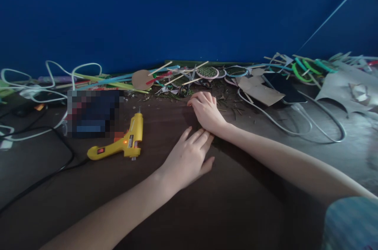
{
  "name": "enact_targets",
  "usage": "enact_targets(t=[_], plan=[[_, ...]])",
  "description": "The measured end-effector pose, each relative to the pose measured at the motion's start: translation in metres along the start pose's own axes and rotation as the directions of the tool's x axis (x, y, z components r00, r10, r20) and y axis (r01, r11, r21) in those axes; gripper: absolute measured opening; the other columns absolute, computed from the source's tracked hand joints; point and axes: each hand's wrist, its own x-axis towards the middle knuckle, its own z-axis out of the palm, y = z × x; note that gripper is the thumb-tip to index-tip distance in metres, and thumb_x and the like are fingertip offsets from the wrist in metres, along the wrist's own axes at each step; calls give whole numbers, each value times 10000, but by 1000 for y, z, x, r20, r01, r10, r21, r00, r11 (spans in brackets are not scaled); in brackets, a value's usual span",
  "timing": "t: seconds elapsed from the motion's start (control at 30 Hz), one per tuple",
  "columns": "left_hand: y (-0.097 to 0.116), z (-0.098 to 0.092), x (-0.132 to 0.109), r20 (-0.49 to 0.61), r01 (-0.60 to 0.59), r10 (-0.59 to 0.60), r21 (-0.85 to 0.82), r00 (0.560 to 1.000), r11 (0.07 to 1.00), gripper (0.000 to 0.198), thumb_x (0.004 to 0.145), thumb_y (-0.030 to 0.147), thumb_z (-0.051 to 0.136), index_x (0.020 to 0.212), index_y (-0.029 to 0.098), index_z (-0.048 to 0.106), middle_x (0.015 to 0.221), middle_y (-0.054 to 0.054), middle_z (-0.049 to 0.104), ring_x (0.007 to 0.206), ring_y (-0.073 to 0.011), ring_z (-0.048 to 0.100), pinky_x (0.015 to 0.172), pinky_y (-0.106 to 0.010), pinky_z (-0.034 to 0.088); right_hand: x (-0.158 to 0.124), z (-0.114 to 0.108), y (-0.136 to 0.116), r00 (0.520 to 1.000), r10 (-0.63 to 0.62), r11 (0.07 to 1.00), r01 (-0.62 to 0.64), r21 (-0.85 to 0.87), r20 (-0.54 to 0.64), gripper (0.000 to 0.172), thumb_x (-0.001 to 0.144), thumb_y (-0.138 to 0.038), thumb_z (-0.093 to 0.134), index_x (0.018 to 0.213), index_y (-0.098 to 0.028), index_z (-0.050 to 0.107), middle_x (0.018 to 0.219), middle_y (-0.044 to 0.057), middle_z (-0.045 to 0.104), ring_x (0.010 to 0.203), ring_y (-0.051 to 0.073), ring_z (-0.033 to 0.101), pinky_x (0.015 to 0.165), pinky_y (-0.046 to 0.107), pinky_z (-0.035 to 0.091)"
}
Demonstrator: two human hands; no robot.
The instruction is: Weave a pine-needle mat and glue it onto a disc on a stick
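Note:
My left hand lies flat on the dark table, fingers stretched out and together, tips touching my right wrist. My right hand rests palm down farther back, fingers curled under at the edge of the craft litter; whether anything is under them is hidden. A yellow glue gun lies on its side to the left of my left hand, apart from it, with a lit orange lamp.
Along the blue wall lie paper strips, wooden sticks, a cardboard disc, scissors and round rings. White cables loop at the right and left. A black cord runs from the glue gun. Cardboard pieces and a dark phone sit at the right.

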Motion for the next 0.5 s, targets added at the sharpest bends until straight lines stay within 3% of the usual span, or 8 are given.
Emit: enact_targets(t=[0.5], plan=[[1,0,1,-12,10,-10,-18,1000,1000,433,879,280,442,1257,70,474,1243,-108,566,1195,-224,466,1061,-425,298,0,0,0,1000,3,1000,-3,3,-1,258,906,-157,361,958,-194,610,1109,90,558,1040,239,399,835,380,339]])
